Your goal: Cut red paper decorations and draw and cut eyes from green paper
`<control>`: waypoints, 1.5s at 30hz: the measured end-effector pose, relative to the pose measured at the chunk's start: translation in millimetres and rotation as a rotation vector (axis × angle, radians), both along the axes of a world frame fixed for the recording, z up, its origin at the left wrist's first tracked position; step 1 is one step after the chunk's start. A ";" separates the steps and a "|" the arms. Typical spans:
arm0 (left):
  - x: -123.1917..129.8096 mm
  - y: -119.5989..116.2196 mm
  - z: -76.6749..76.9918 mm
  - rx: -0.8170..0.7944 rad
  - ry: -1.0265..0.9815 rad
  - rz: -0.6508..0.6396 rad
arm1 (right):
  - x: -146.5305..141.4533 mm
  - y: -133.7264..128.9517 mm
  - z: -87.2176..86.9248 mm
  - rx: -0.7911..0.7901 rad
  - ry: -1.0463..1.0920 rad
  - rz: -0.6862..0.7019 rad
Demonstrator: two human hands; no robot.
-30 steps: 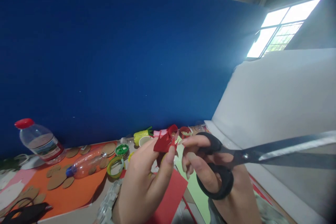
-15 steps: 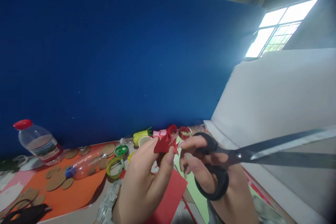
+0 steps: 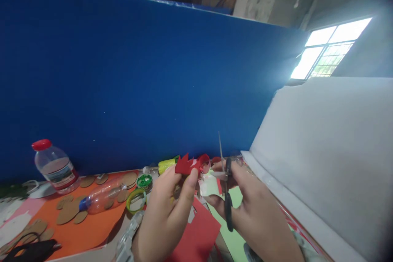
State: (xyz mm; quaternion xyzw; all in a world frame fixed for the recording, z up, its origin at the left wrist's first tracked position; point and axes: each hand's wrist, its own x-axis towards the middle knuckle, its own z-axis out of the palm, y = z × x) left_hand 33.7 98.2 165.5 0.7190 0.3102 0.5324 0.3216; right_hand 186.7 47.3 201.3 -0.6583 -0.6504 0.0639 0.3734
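The left hand (image 3: 161, 208) pinched a red paper strip with a zigzag edge (image 3: 185, 165) between thumb and index finger, fingers closed, above the bench (image 3: 98, 253). The right hand (image 3: 258, 208) held the black-handled scissors (image 3: 228, 213) beside it, fingers spread across the handles; the blades appeared parted, though blur limited confirmation. A red paper sheet (image 3: 201, 229) and a light green sheet (image 3: 236, 202) lay beneath.

The step in hand was judged to be shaping the strip, between cuts. Any further cut called for a steady left pinch, blades aligned to the edge, and left fingertips clear of the cutting line.
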 end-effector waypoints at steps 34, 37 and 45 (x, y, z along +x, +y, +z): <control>-3.0 7.1 -5.5 -0.081 -0.344 -0.258 | -10.1 -0.1 -1.3 -0.314 0.025 0.278; -3.3 9.3 -5.6 -0.133 -0.380 -0.297 | -11.0 -1.3 -1.4 -0.318 0.046 0.309; -3.8 5.1 -2.5 -0.274 -0.427 -0.199 | -13.5 -4.1 -3.3 -0.326 0.072 0.248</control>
